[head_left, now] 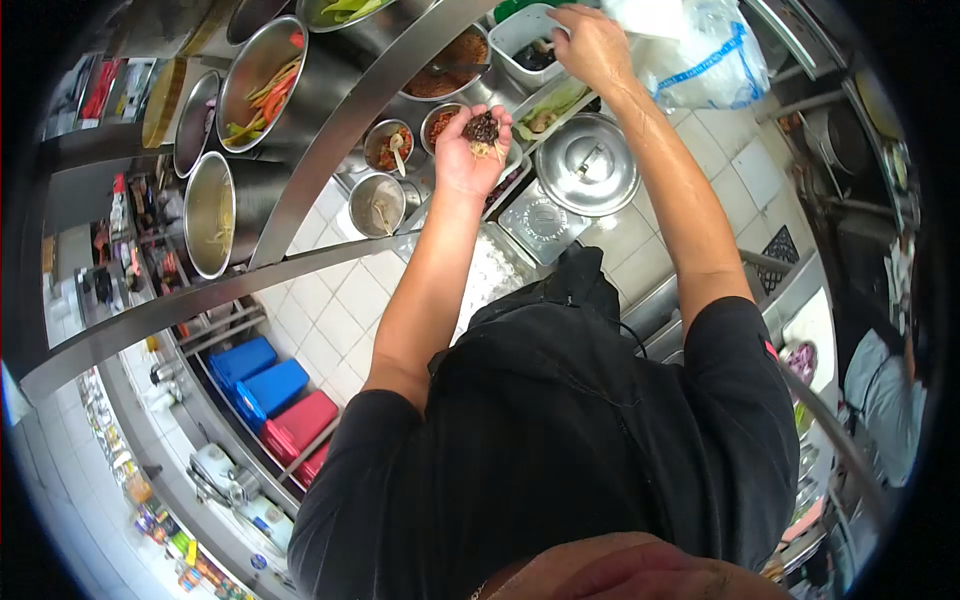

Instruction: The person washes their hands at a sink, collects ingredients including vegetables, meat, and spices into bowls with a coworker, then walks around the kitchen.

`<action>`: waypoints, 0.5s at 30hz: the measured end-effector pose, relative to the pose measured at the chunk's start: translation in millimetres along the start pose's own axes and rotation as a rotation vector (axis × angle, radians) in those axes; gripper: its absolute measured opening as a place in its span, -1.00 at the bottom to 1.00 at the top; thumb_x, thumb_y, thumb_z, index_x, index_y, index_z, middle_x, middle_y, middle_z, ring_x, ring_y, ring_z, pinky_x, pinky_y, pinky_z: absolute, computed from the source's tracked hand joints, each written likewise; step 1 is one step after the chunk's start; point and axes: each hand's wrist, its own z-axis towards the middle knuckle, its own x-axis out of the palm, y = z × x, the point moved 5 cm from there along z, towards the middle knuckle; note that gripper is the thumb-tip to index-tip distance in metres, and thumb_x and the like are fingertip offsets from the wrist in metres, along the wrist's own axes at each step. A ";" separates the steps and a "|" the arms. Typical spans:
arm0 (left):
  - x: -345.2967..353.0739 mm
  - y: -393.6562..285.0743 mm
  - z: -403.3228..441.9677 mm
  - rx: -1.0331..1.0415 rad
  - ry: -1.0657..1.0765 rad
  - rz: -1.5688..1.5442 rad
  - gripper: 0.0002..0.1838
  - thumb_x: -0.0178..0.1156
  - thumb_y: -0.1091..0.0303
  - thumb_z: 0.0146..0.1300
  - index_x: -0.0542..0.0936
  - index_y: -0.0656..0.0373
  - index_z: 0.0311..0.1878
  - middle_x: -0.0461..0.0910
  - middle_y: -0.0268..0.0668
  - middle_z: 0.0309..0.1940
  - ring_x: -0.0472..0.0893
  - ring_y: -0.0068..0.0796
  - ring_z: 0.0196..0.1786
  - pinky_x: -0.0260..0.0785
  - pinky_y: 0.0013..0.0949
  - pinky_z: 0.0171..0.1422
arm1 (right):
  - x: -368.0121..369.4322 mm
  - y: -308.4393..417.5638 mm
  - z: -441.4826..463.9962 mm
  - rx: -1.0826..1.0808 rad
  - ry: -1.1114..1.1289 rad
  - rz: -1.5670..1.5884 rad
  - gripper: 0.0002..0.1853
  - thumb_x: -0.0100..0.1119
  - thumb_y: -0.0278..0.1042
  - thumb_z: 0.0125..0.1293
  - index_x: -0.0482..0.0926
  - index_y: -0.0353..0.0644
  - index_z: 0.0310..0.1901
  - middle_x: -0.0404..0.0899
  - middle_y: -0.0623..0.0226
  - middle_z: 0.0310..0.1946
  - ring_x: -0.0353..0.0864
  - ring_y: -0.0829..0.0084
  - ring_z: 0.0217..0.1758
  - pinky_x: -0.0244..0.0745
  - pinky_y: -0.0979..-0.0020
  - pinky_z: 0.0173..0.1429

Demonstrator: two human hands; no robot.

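Observation:
My left hand (466,165) is palm up and cupped, holding a small heap of dark shredded food (481,127) with some pale yellow strands under it. Over the right rim of a white tub (509,42) is my right hand (594,48), its thumb and fingers apart and nothing visible between them. Dark pieces of food (536,56) lie in that tub. Close to my left hand stand a metal pot of red chopped food (387,146) with a spoon and another small pot of red food (437,126).
A lidded steel pot (588,165) stands near my right forearm. Steel pots with pepper strips (268,105) and pale strands (212,215) are at left, beyond a metal rail (330,130). A plastic bag (705,60) lies at upper right. Another person's grey clothing (885,395) shows at far right.

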 end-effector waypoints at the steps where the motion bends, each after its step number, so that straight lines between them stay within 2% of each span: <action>1: -3.3 1.4 -8.2 -0.022 0.015 -0.006 -0.75 0.00 0.27 0.38 0.51 0.29 -0.25 0.58 0.02 -0.24 0.60 -0.04 -0.17 0.58 -0.20 -0.16 | -21.0 14.3 2.3 0.053 -0.072 0.136 -0.74 0.09 -0.37 0.17 0.66 -0.16 -0.13 0.65 0.13 -0.21 0.64 0.14 -0.16 0.52 0.21 -0.09; 3: -15.5 1.4 -25.7 -0.052 0.038 0.023 -0.79 0.06 0.31 0.34 0.53 0.29 -0.23 0.58 0.02 -0.21 0.59 -0.06 -0.16 0.56 -0.19 -0.09 | -71.5 47.9 -7.3 0.152 -0.217 0.400 -0.74 0.04 -0.42 0.14 0.64 -0.25 -0.16 0.63 -0.01 -0.33 0.66 0.13 -0.28 0.52 0.22 -0.13; 4: -22.3 2.5 -37.9 -0.070 0.019 0.023 -0.80 0.08 0.32 0.33 0.53 0.29 -0.23 0.58 0.02 -0.20 0.59 -0.06 -0.15 0.55 -0.19 -0.07 | -81.1 54.7 -23.5 0.411 -0.091 0.500 -0.73 0.09 -0.42 0.12 0.64 -0.22 -0.13 0.61 -0.04 -0.19 0.66 0.21 -0.17 0.50 0.28 -0.02; 6: -39.3 5.9 -58.4 -0.111 -0.011 0.013 -0.83 0.16 0.41 0.25 0.53 0.35 -0.20 0.57 0.01 -0.17 0.58 -0.09 -0.14 0.51 -0.23 -0.01 | -72.3 54.0 -81.3 0.428 -0.227 0.337 -0.75 0.13 -0.40 0.18 0.66 -0.12 -0.10 0.67 0.23 -0.16 0.66 0.27 -0.16 0.54 0.31 -0.13; 7: -44.2 6.1 -73.9 -0.120 -0.023 0.089 -0.84 0.15 0.47 0.23 0.53 0.39 -0.21 0.56 0.01 -0.16 0.57 -0.15 -0.13 0.50 -0.28 -0.02 | -77.5 69.5 -109.9 0.447 -0.321 0.356 -0.77 0.13 -0.44 0.19 0.66 -0.14 -0.13 0.67 0.28 -0.23 0.65 0.40 -0.23 0.53 0.40 -0.19; 8: -42.8 10.1 -94.0 -0.149 0.007 0.098 -0.86 0.14 0.50 0.23 0.53 0.40 -0.22 0.57 0.00 -0.17 0.57 -0.21 -0.15 0.49 -0.32 -0.04 | -82.3 88.8 -139.5 0.409 -0.358 0.287 -0.80 0.13 -0.44 0.18 0.66 -0.17 -0.18 0.67 0.27 -0.31 0.64 0.42 -0.27 0.53 0.40 -0.21; 9: -56.2 13.0 -105.0 -0.251 0.033 0.085 -0.89 0.16 0.47 0.21 0.57 0.35 -0.31 0.61 -0.02 -0.26 0.61 -0.17 -0.19 0.54 -0.29 -0.07 | -77.6 105.5 -176.0 0.540 -0.340 0.430 -0.81 0.14 -0.46 0.15 0.64 -0.18 -0.20 0.64 0.22 -0.35 0.64 0.34 -0.28 0.53 0.37 -0.20; 11: -81.8 13.7 -135.3 -0.334 0.046 0.123 -0.86 0.13 0.42 0.26 0.59 0.32 -0.27 0.62 -0.02 -0.22 0.61 -0.17 -0.17 0.55 -0.28 -0.09 | -65.1 147.4 -241.4 0.501 -0.329 0.392 -0.79 0.15 -0.49 0.10 0.63 -0.19 -0.19 0.59 0.18 -0.38 0.62 0.29 -0.31 0.53 0.33 -0.20; 12: -93.5 10.9 -149.9 -0.323 0.093 0.164 -0.81 0.10 0.36 0.30 0.59 0.30 -0.25 0.62 -0.02 -0.23 0.61 -0.17 -0.17 0.55 -0.28 -0.10 | -57.5 173.0 -268.4 0.662 -0.261 0.494 -0.80 0.15 -0.50 0.08 0.64 -0.20 -0.22 0.59 0.15 -0.37 0.62 0.24 -0.30 0.53 0.29 -0.20; 13: -103.3 10.9 -166.8 -0.374 0.119 0.164 -0.78 0.07 0.31 0.34 0.58 0.30 -0.23 0.61 -0.03 -0.22 0.60 -0.17 -0.15 0.55 -0.27 -0.10 | -52.6 194.9 -292.8 0.527 -0.191 0.343 -0.81 0.15 -0.51 0.07 0.64 -0.21 -0.24 0.60 0.12 -0.37 0.62 0.15 -0.29 0.52 0.25 -0.18; 15: -133.4 10.4 -192.0 -0.388 0.128 0.232 -0.74 0.02 0.27 0.38 0.55 0.30 -0.21 0.57 -0.02 -0.14 0.58 -0.18 -0.10 0.55 -0.26 -0.09 | -75.6 249.1 -327.2 0.664 -0.020 0.462 -0.81 0.15 -0.46 0.08 0.64 -0.21 -0.25 0.62 0.11 -0.37 0.61 0.08 -0.27 0.52 0.19 -0.15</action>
